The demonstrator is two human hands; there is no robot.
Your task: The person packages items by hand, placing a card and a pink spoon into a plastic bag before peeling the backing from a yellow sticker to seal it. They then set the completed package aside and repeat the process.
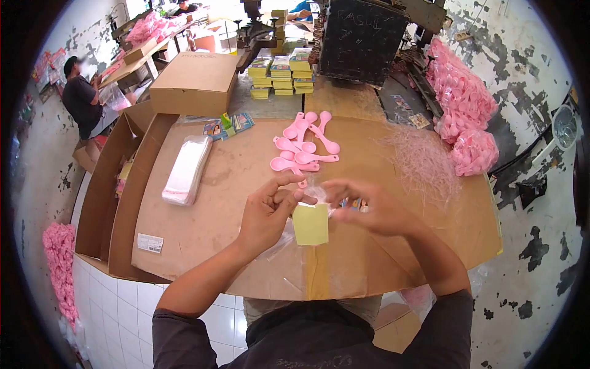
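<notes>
In the head view, my left hand [264,212] is pinched closed at the top edge of a pale yellow card [311,226], which hangs over the front of the cardboard-covered table. Crumpled clear plastic [318,195] shows between my hands, just above the card. My right hand [372,208] is curled to the right of it and smeared by motion; whether its fingers grip the plastic cannot be made out. A small printed card [355,203] is partly hidden by that hand. Several pink spoons [301,145] lie in a loose pile just beyond my fingers.
A stack of clear plastic bags [187,169] lies left, near printed cards [236,125] with a green object. Behind are a closed carton [193,80], stacked cards [281,74] and a black machine [359,40]. Plastic strands [424,160] and bagged pink spoons [461,92] lie right. A person [83,101] sits far left.
</notes>
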